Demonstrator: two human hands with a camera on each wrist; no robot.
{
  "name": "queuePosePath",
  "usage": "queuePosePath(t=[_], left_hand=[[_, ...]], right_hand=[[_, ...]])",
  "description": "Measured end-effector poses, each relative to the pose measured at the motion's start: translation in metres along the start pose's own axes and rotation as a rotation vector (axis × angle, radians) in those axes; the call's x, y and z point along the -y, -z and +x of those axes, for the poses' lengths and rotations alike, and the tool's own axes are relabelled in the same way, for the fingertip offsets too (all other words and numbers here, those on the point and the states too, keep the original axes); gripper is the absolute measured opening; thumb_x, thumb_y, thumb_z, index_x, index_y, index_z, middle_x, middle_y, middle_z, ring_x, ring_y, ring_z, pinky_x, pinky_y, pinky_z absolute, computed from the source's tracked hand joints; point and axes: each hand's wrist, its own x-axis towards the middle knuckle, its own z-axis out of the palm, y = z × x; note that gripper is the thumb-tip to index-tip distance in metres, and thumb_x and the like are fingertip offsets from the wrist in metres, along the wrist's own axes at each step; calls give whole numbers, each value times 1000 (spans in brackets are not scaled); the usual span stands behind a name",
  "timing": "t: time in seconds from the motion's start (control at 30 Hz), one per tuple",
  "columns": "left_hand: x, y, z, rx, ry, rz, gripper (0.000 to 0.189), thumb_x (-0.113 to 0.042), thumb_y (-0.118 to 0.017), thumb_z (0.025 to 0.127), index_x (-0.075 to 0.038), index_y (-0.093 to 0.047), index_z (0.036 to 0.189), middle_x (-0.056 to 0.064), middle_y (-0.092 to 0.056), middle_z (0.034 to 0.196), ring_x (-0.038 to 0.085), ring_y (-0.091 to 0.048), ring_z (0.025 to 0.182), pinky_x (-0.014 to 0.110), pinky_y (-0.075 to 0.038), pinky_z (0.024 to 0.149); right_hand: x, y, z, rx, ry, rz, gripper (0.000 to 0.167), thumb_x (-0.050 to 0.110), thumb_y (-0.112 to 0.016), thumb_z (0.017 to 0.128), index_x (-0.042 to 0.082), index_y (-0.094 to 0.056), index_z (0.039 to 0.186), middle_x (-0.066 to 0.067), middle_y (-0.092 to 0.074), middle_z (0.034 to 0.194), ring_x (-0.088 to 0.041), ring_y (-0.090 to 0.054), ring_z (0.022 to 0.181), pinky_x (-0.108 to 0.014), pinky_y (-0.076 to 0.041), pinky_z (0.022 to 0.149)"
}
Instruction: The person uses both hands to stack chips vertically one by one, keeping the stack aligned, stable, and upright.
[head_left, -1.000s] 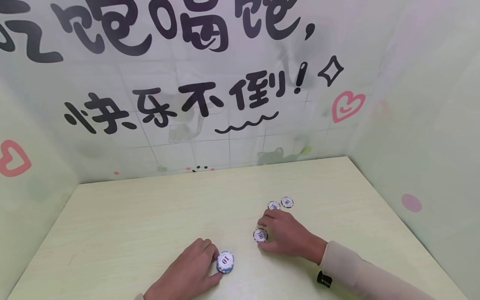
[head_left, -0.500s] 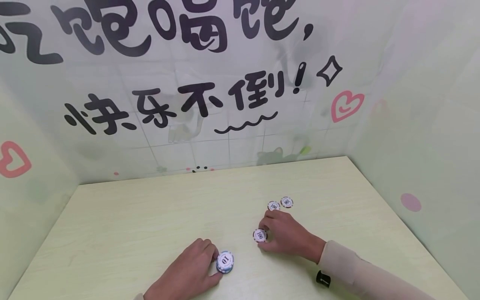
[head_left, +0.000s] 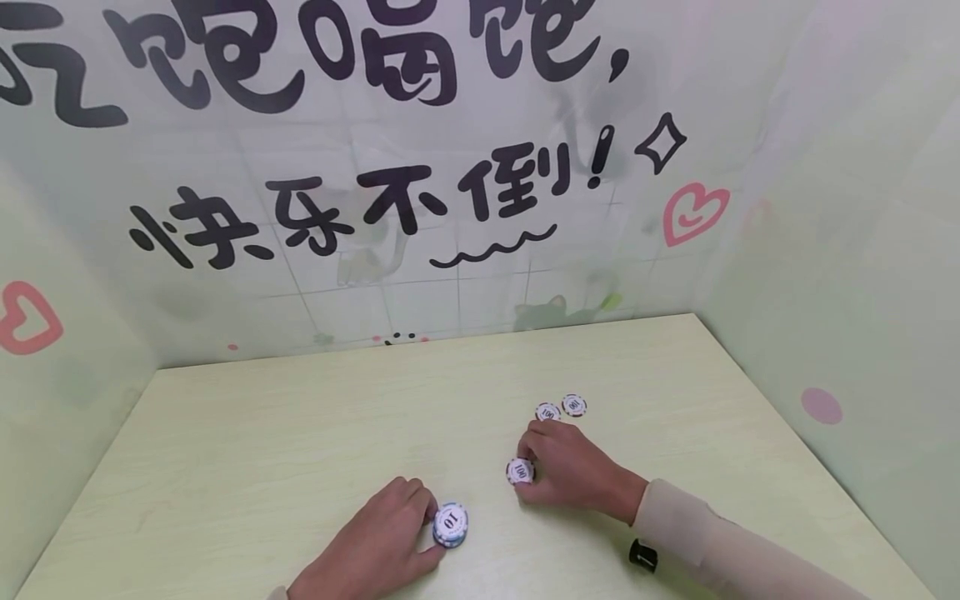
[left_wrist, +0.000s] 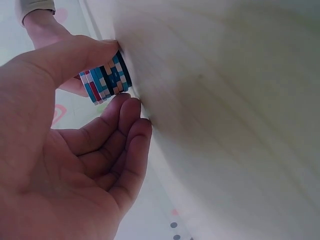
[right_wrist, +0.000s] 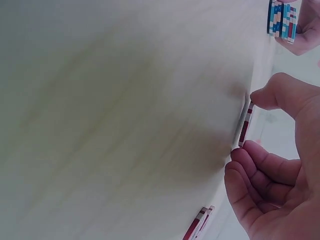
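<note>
My left hand (head_left: pixel 378 537) has its thumb and fingers round a short stack of poker chips (head_left: pixel 451 523), whose top face reads 10. In the left wrist view, that stack (left_wrist: pixel 106 80) shows mostly blue and white edges with a red band, held between the thumb and fingertips close to the table. My right hand (head_left: pixel 573 467) pinches a single poker chip (head_left: pixel 521 472) marked 100 by its edge. Seen side-on in the right wrist view, this red-and-white chip (right_wrist: pixel 245 125) lies at the tabletop between thumb and index finger.
Two more 100 chips, a nearer one (head_left: pixel 548 411) and another (head_left: pixel 574 406), lie side by side just beyond the right hand. A pale wooden table (head_left: pixel 262 433) meets printed walls at its back and sides. Under the right sleeve shows a small black object (head_left: pixel 643 555).
</note>
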Motion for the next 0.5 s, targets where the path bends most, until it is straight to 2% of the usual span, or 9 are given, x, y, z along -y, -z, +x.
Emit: queuePosePath(t=[0.33, 0.5], left_hand=[[-2, 3, 2, 38, 36, -4, 35, -33, -92, 87, -8, -71, 100, -7, -58, 95, 13, -52, 90, 36, -55, 84], [-2, 3, 2, 24, 26, 1, 35, -33, -91, 87, -8, -71, 100, -7, -58, 94, 13, -52, 90, 36, -55, 82]], right_hand=[[8, -4, 4, -7, 39, 35, 22, 24, -85, 85, 11, -75, 99, 8, -66, 94, -6, -56, 85, -29, -54, 81], [17, -5, 7, -17, 77, 25, 24, 26, -85, 85, 12, -75, 101, 8, -67, 95, -7, -57, 87, -27, -53, 82]])
